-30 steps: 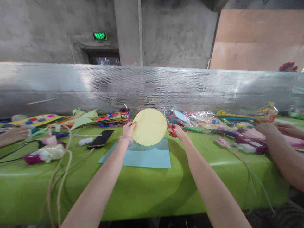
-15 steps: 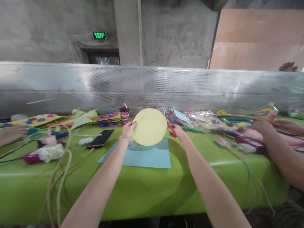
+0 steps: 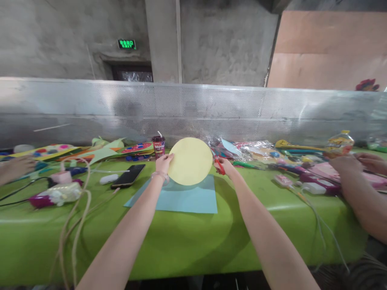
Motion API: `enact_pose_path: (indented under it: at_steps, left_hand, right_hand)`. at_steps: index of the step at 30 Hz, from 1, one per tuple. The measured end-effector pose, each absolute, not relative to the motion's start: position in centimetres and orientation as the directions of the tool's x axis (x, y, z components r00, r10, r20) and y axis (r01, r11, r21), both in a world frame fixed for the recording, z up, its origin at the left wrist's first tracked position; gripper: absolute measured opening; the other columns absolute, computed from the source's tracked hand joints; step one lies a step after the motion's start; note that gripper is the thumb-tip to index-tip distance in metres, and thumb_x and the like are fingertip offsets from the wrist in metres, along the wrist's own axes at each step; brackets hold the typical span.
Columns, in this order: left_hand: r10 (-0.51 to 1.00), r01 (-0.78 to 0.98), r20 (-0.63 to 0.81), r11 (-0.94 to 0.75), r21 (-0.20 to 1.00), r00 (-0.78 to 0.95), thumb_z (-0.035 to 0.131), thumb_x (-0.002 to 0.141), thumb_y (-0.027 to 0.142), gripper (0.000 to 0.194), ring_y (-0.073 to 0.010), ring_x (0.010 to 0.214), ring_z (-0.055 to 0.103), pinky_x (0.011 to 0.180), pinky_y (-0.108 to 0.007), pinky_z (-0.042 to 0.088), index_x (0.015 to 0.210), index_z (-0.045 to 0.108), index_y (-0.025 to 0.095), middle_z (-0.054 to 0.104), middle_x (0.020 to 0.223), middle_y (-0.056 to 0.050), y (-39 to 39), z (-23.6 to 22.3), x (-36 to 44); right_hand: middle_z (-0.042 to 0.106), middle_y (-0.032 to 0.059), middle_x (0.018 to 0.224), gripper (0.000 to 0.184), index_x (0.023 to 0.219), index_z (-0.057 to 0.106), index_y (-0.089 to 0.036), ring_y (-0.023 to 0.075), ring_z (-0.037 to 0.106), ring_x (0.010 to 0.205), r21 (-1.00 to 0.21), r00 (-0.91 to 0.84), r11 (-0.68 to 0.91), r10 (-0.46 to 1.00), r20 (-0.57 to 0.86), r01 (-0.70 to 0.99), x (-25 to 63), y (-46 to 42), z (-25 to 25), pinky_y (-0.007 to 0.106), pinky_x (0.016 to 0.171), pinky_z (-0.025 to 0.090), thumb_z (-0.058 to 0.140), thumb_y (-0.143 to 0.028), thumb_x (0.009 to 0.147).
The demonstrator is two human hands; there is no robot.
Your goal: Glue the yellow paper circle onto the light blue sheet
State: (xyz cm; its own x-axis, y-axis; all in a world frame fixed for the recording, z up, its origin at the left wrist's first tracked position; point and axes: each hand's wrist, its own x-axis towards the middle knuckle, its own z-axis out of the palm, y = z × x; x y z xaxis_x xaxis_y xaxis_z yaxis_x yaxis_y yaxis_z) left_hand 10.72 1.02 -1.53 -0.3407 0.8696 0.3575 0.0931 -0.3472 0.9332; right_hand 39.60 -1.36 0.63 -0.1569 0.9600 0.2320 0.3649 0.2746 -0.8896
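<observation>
- At my left, a glossy green plastic tablecloth [image 3: 181, 245] is carrying a cream-and-purple power strip [image 3: 56, 195] and a flat, black, glassy smartphone [image 3: 128, 176].
- Near my left hand [image 3: 164, 162], a dark printed drink cup [image 3: 158, 148] with a pale straw is standing upright.
- In the middle, a straight-edged sheet of light blue paper [image 3: 187, 202] is lying flat on the cloth.
- Above its far part, a smooth, matte yellow paper disc [image 3: 191, 161] is facing me, raised between my hands.
- Beyond my right hand [image 3: 227, 167], crinkled clear plastic wrapping [image 3: 256, 150] is shining.
- My left fingers are pinching the disc's left edge, thumb on the near face, the others mostly hidden.
- My right fingers are curling around the red-handled scissors [image 3: 221, 167]; their blades are pointing at the disc's right edge, and whether they are touching it I cannot tell.
- My left arm is stretching forward and inward, a translucent band [image 3: 160, 175] circling the wrist.
- My right arm is reaching inward too, nearly straight.
</observation>
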Motion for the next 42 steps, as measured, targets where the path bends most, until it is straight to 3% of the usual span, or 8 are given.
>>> enact_pose_path:
  at_steps: [14, 42]
  left_hand:
    - [0.871, 0.059, 0.349, -0.351, 0.934, -0.347, 0.055, 0.086, 0.031, 0.023, -0.0147, 0.077, 0.060, 0.068, -0.032, 0.051, 0.096, 0.058, 0.012, 0.061, 0.091, -0.004, 0.9, -1.3, 10.8]
    - [0.892, 0.125, 0.328, -0.303, 0.945, -0.312, 0.055, 0.085, 0.032, 0.023, -0.0143, 0.075, 0.060, 0.068, -0.031, 0.050, 0.092, 0.059, 0.011, 0.061, 0.088, -0.003, -0.3, -0.7, 11.1]
  right_hand:
    - [0.060, 0.0031, 0.092, 0.024, 0.102, 0.056, -0.014, 0.0117, 0.058, 0.072, -0.873, -0.162, 0.258, 0.965, 0.208, 0.413, 39.8, -1.0, 0.5, 0.029, 0.062, 0.050, 0.052, -0.032, 0.087]
    - [0.059, 0.0021, 0.088, 0.023, 0.100, 0.056, -0.014, 0.0105, 0.057, 0.068, -0.902, -0.133, 0.244, 0.969, 0.210, 0.355, 39.5, -2.2, 1.7, 0.027, 0.059, 0.050, 0.052, -0.032, 0.087]
